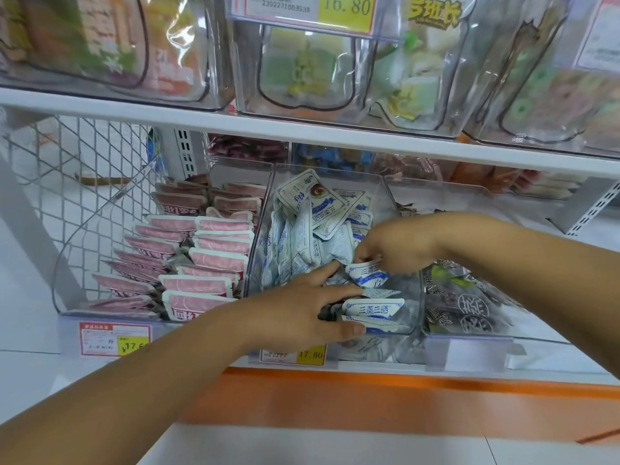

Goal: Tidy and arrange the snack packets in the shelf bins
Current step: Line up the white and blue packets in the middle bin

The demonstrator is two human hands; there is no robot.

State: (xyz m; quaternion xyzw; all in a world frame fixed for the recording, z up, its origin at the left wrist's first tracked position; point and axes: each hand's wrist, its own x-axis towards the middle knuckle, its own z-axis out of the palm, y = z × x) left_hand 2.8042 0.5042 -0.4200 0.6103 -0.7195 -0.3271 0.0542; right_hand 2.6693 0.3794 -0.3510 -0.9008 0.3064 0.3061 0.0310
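A clear middle bin (396, 196) holds several white-and-blue snack packets (312, 229) piled loosely toward its back. My left hand (302, 307) reaches in at the front and grips a small stack of these packets (372, 312) between thumb and fingers. Just above it, my right hand (396, 245) pinches one white-and-blue packet (367, 273) by its edge. Both hands are inside the bin's front half.
The left bin (67, 263) holds pink packets (201, 263) in neat rows. The right bin (536, 340) has dark packets (469, 303). Clear bins of other snacks sit on the upper shelf (201, 119). Price tags (114, 338) line the front; an orange base (369, 397) runs below.
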